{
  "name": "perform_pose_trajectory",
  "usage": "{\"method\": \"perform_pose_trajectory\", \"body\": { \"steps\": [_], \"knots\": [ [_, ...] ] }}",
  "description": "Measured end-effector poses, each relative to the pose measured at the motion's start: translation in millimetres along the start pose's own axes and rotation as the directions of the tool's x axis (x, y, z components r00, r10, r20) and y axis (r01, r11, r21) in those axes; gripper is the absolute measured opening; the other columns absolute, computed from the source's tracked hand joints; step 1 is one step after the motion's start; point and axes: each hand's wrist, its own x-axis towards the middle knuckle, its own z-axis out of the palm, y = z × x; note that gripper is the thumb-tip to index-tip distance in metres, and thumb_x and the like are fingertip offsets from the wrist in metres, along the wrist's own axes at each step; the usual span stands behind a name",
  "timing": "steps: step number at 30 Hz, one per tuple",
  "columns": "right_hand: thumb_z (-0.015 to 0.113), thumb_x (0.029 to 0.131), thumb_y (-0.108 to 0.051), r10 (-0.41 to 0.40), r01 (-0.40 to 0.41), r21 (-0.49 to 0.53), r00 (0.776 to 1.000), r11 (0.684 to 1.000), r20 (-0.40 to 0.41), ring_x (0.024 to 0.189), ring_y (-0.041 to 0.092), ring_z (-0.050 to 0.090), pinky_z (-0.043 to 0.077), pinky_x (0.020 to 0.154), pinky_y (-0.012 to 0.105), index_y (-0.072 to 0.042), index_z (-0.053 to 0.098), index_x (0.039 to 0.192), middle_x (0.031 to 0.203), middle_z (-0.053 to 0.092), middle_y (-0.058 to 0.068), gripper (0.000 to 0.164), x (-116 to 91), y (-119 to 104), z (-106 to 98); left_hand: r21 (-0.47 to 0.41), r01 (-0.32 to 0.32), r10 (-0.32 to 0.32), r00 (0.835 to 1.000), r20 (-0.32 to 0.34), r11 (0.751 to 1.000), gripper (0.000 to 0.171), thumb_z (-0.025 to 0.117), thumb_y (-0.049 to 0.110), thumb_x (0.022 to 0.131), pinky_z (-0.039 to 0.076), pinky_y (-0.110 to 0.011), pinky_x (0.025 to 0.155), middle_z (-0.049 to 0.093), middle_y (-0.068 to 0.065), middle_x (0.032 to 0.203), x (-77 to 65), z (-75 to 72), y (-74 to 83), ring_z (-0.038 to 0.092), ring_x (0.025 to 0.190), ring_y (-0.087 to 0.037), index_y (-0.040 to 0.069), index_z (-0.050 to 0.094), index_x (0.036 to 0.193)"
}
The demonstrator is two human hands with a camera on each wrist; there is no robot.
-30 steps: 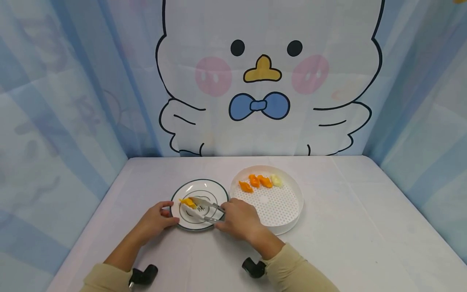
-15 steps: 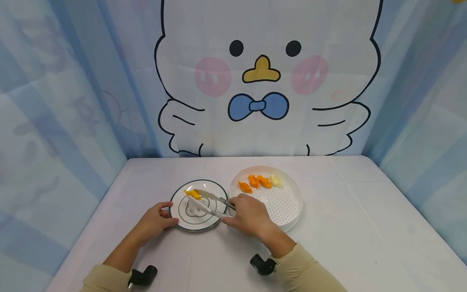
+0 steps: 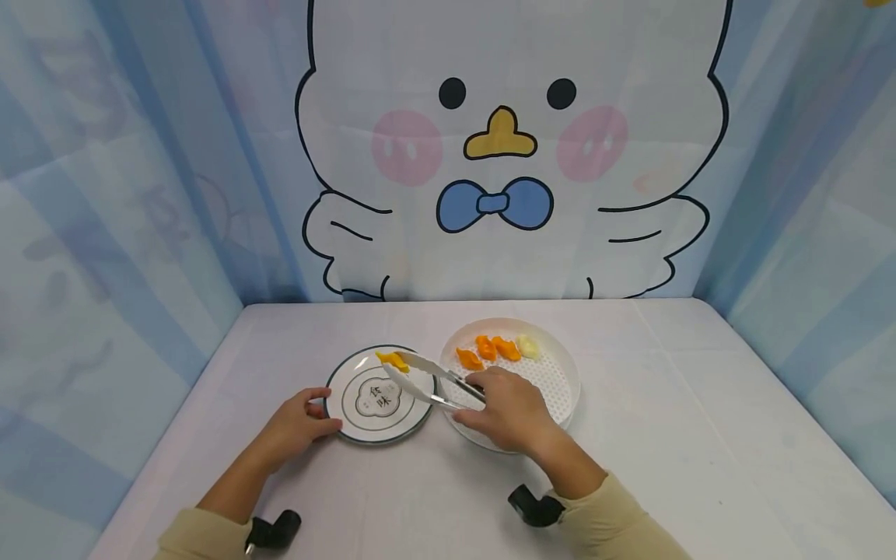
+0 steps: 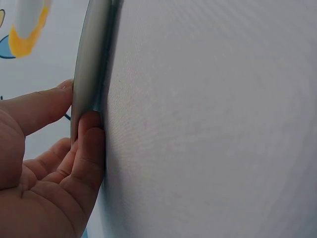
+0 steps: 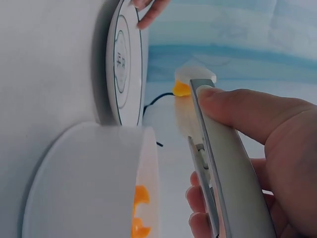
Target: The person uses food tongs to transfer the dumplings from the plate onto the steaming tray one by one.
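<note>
My left hand (image 3: 297, 424) pinches the left rim of a white plate (image 3: 350, 377) with a dark green edge. In the left wrist view the thumb lies on the plate's upper face and fingers reach beneath the rim. My right hand (image 3: 514, 412) grips metal tongs (image 5: 225, 163) with pale, broad tips. A yellow dumpling-shaped piece (image 3: 392, 361) is caught between those tips, held above the plate's far right part. The plate's middle shows a printed character and carries nothing. Beside it, partly behind my right hand, stands a round white steamer tray (image 3: 570, 389) with a perforated bottom.
Several orange dumpling-shaped pieces (image 3: 486, 348) and a pale yellow one (image 3: 528, 347) lie along the tray's far side. The tray's wall (image 5: 84, 173) rises close to the plate's right edge. A printed curtain (image 3: 490, 257) hangs behind the white table (image 3: 665, 435).
My right hand has moved right with the tongs, lifting the yellow piece from the plate's left middle toward its far right. My left hand has stayed on the rim.
</note>
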Motion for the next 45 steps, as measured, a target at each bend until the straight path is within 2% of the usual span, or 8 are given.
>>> {"method": "perform_pose_trajectory", "body": {
  "steps": [8,17,25,34,45],
  "knots": [
    [0.078,0.084,-0.039,0.042,-0.041,0.013,0.998,0.999,-0.047,0.104,0.025,0.061,0.049,0.085,0.046,-0.008,0.068,0.125,0.117,0.067,0.007,0.053,-12.1,19.1,-9.7,-0.004,-0.012,0.012,1.000,0.001,1.000,0.064,0.074,0.017,0.089,0.044,-0.039,0.079,0.052,-0.015,0.103,0.9,-1.1,-1.7,0.051,0.095,-0.029,-0.004,0.044,0.142],
    [0.076,0.085,-0.040,0.113,-0.115,-0.036,0.992,0.993,-0.053,0.105,0.031,0.062,0.050,0.084,0.050,-0.005,0.068,0.126,0.120,0.066,0.013,0.054,-28.1,48.5,-22.6,0.011,-0.010,0.010,1.000,-0.002,1.000,0.065,0.075,0.018,0.089,0.044,-0.038,0.079,0.053,-0.015,0.104,5.1,-0.1,-5.1,0.051,0.096,-0.029,-0.003,0.044,0.142],
    [0.075,0.085,-0.040,0.143,-0.145,-0.042,0.989,0.989,-0.045,0.102,0.031,0.063,0.050,0.082,0.050,-0.004,0.068,0.125,0.119,0.066,0.014,0.054,-38.3,64.9,-27.1,0.012,-0.014,0.014,1.000,-0.001,1.000,0.065,0.075,0.019,0.089,0.044,-0.038,0.079,0.053,-0.015,0.104,4.5,-0.6,-2.9,0.051,0.095,-0.029,-0.003,0.044,0.143],
    [0.076,0.084,-0.040,0.168,-0.168,-0.033,0.986,0.985,-0.025,0.105,0.033,0.063,0.050,0.082,0.051,-0.003,0.069,0.124,0.119,0.067,0.016,0.055,-42.5,74.2,-27.3,0.002,-0.016,0.016,1.000,0.001,1.000,0.065,0.075,0.018,0.090,0.045,-0.038,0.079,0.053,-0.016,0.105,5.5,0.5,-5.5,0.052,0.095,-0.029,-0.003,0.044,0.143],
    [0.077,0.083,-0.041,0.159,-0.159,-0.038,0.987,0.987,-0.002,0.106,0.035,0.062,0.050,0.085,0.053,-0.003,0.069,0.123,0.119,0.067,0.016,0.055,-39.5,75.3,-25.1,0.011,-0.008,0.008,1.000,-0.006,1.000,0.065,0.075,0.019,0.090,0.045,-0.038,0.080,0.053,-0.016,0.105,5.5,1.4,-6.4,0.052,0.096,-0.030,-0.002,0.044,0.143]
  ]
}}
